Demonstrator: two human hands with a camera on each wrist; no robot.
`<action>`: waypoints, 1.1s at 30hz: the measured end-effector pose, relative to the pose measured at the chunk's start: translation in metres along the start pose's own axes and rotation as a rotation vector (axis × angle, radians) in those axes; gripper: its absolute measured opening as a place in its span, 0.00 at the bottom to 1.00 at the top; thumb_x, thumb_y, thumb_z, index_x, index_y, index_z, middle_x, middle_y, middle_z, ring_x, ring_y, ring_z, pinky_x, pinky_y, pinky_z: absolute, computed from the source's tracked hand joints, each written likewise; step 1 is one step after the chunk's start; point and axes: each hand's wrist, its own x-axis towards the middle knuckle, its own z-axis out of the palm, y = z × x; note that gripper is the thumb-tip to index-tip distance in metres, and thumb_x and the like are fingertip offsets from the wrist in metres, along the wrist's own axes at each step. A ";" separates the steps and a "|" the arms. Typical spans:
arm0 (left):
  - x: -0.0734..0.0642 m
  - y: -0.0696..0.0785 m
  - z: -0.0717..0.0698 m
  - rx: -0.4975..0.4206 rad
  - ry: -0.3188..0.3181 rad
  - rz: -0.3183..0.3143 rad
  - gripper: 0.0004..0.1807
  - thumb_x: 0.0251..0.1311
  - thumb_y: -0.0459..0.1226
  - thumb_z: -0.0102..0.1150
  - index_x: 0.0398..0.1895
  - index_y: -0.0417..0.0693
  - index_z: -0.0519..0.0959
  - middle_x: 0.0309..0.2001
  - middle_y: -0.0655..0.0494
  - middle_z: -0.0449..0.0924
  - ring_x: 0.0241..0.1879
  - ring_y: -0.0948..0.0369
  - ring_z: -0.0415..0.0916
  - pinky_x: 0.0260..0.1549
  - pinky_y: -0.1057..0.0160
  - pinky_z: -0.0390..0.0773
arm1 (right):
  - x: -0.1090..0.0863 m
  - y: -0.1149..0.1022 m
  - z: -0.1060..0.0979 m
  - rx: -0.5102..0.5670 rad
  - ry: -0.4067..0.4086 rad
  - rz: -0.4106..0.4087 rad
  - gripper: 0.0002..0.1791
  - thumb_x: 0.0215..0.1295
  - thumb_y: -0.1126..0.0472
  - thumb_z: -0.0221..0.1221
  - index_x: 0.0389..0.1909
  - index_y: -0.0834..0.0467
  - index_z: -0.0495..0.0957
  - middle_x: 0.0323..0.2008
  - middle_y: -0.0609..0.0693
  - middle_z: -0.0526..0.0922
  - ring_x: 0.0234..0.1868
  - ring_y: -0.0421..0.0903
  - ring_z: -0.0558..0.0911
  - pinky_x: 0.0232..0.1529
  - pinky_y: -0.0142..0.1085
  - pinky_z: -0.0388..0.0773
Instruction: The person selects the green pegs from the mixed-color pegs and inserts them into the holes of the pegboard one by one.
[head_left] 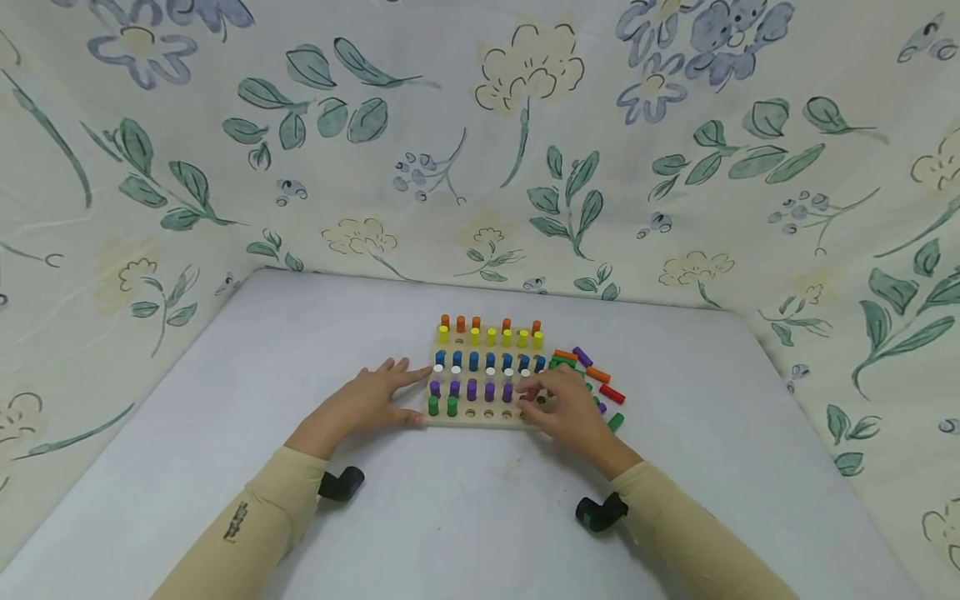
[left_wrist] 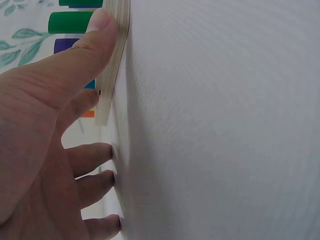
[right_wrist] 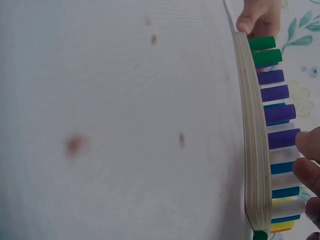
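Note:
A wooden peg board [head_left: 480,422] stands on the table with rows of orange, yellow, blue, white, purple and green pegs. My left hand [head_left: 372,398] rests at its left side, fingers spread. Its thumb [left_wrist: 101,22] presses the board's corner beside a green peg [left_wrist: 67,22], and the index finger touches the edge. My right hand [head_left: 567,408] is over the board's right part, thumb and forefinger bent and apart. In the right wrist view a fingertip [right_wrist: 304,142] is right at the top of the last purple peg [right_wrist: 282,139]. No peg shows between its fingers.
Loose pegs lie in a pile right of the board, among them a red peg [head_left: 612,393], an orange peg [head_left: 597,375] and a green peg [head_left: 616,422]. Bare holes [head_left: 488,414] show in the front row. A flowered cloth [head_left: 450,167] hangs behind the white table [head_left: 465,517].

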 end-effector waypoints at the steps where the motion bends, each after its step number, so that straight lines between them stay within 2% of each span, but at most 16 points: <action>1: 0.000 0.000 0.000 -0.001 -0.001 0.000 0.49 0.55 0.61 0.69 0.79 0.59 0.62 0.78 0.35 0.50 0.78 0.35 0.42 0.71 0.28 0.44 | 0.000 0.001 0.000 -0.008 -0.002 0.004 0.09 0.65 0.57 0.69 0.45 0.48 0.86 0.36 0.37 0.84 0.43 0.41 0.73 0.45 0.38 0.76; 6: -0.001 0.001 -0.002 -0.003 -0.004 -0.005 0.50 0.55 0.62 0.69 0.79 0.59 0.62 0.79 0.35 0.50 0.78 0.34 0.42 0.70 0.27 0.45 | -0.002 0.004 -0.003 -0.033 0.008 0.011 0.10 0.65 0.56 0.69 0.46 0.48 0.86 0.36 0.36 0.84 0.44 0.39 0.73 0.48 0.39 0.75; 13: -0.004 0.002 -0.002 -0.014 -0.013 -0.007 0.49 0.55 0.61 0.69 0.79 0.58 0.62 0.78 0.35 0.50 0.78 0.35 0.41 0.71 0.28 0.44 | -0.005 0.010 -0.008 -0.059 0.021 0.017 0.08 0.64 0.58 0.70 0.43 0.49 0.87 0.34 0.36 0.84 0.40 0.42 0.72 0.43 0.39 0.72; 21: -0.003 0.001 -0.001 -0.008 0.004 0.006 0.49 0.56 0.60 0.69 0.79 0.58 0.63 0.78 0.35 0.51 0.78 0.35 0.42 0.72 0.30 0.43 | -0.006 0.014 -0.014 -0.068 0.032 0.026 0.07 0.63 0.58 0.70 0.42 0.51 0.86 0.36 0.40 0.86 0.40 0.48 0.74 0.43 0.40 0.69; 28: -0.001 0.000 0.001 -0.004 0.003 0.007 0.49 0.55 0.61 0.69 0.78 0.58 0.63 0.78 0.35 0.51 0.78 0.36 0.43 0.72 0.30 0.43 | -0.008 0.017 -0.017 -0.084 0.047 0.050 0.08 0.63 0.57 0.70 0.42 0.51 0.87 0.38 0.41 0.87 0.47 0.46 0.76 0.53 0.46 0.71; 33: -0.001 0.000 0.000 -0.002 0.006 0.011 0.49 0.55 0.61 0.69 0.79 0.58 0.63 0.78 0.35 0.51 0.78 0.35 0.43 0.72 0.30 0.43 | -0.008 0.020 -0.019 -0.110 0.049 0.057 0.07 0.64 0.56 0.70 0.42 0.50 0.87 0.39 0.42 0.87 0.47 0.45 0.76 0.53 0.47 0.69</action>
